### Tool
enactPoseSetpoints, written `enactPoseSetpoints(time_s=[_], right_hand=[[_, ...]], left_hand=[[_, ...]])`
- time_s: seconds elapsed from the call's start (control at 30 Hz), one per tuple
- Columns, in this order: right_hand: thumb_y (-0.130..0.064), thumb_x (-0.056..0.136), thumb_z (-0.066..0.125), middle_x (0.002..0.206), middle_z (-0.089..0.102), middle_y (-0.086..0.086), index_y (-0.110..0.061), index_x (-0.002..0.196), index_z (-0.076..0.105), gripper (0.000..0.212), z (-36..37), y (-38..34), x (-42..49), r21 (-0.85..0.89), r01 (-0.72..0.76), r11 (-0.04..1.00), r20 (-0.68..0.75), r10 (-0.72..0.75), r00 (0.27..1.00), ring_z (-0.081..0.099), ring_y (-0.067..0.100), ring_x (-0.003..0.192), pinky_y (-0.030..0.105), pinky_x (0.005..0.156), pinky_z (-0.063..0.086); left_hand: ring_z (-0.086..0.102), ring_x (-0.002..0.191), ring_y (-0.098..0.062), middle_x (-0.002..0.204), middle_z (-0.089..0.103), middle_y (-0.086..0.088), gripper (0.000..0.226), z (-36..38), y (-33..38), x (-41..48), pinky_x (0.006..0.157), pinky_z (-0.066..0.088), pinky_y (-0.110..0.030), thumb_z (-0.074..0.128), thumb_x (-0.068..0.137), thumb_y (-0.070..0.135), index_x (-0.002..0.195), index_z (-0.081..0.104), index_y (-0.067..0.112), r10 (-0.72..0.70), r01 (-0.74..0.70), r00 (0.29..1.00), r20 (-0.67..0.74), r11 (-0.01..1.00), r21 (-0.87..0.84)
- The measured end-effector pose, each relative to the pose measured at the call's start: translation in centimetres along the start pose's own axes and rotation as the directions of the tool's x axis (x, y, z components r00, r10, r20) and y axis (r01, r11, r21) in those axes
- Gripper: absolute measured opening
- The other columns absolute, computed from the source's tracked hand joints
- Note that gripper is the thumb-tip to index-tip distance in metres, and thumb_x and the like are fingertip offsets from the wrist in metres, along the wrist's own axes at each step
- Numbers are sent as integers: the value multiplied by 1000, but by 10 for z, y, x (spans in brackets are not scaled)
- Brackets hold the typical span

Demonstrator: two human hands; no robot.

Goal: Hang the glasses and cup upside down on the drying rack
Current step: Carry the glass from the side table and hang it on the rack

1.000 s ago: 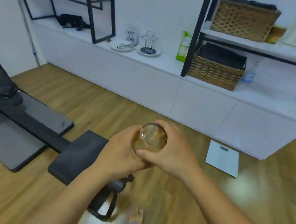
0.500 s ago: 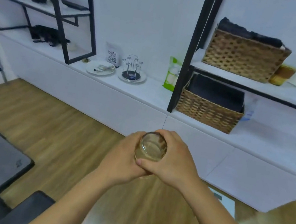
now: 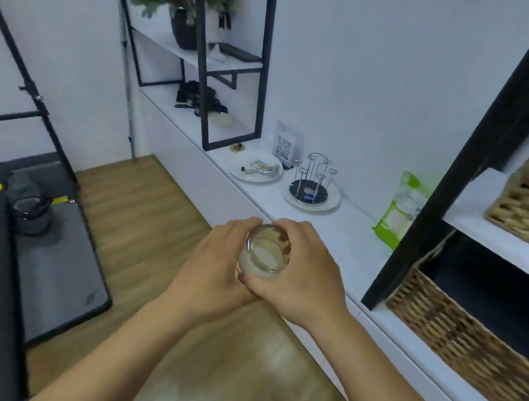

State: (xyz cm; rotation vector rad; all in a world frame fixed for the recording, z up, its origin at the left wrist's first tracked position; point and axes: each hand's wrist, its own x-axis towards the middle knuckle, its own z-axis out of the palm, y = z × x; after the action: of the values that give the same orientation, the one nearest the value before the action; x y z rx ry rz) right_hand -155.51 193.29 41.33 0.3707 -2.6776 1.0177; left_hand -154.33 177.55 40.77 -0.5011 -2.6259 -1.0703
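Observation:
A clear drinking glass (image 3: 267,251) is held upright in front of me, its round rim facing the camera. My left hand (image 3: 210,268) wraps its left side and my right hand (image 3: 301,275) wraps its right side, fingers closed around it. The wire drying rack (image 3: 313,182), with several looped pegs and nothing on them, stands on a white plate (image 3: 330,203) on the white counter, beyond and slightly right of the glass. No other glass or cup is in sight.
A second white plate (image 3: 255,171) with small items lies left of the rack, a QR-code stand (image 3: 283,146) behind it. A green pouch (image 3: 400,209) leans by a black shelf post (image 3: 471,156). Wicker baskets (image 3: 474,351) fill the right shelves. A dark mat (image 3: 49,256) lies on the floor at left.
I have come much closer to the counter; the rack now looks larger and nearer. Both hands keep the same hold on the glass.

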Motion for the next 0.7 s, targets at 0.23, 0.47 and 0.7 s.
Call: enactPoseSetpoints(time_s=[0.23, 0.47, 0.7], right_hand=[[-62, 50, 73, 109, 51, -18, -43, 116, 42, 75, 18, 69, 98, 0, -21, 1000, 48, 21, 999, 55, 8, 100, 35, 81, 50], [-60, 53, 72, 116, 50, -19, -41, 122, 43, 77, 41, 143, 225, -93, -110, 990, 82, 118, 990, 54, 7, 104, 33, 82, 49], [-53, 54, 78, 119, 50, -11, -32, 127, 46, 83, 60, 203, 340, -110, -181, 977, 5, 183, 983, 54, 14, 108, 37, 85, 51]], left_hand=[[46, 117, -15, 130, 54, 4, 86, 51, -48, 98, 98, 39, -29, 80, 67, 26, 142, 38, 21, -52, 51, 998, 23, 998, 26], [47, 113, -13, 122, 48, 18, 81, 98, -115, 236, 96, 39, -27, 78, 69, 31, 140, 40, 23, -24, 36, 990, 138, 996, -87], [40, 112, -7, 116, 39, 32, 77, 114, -170, 355, 90, 29, -9, 70, 71, 35, 137, 30, 39, 4, 23, 977, 215, 992, -123]])
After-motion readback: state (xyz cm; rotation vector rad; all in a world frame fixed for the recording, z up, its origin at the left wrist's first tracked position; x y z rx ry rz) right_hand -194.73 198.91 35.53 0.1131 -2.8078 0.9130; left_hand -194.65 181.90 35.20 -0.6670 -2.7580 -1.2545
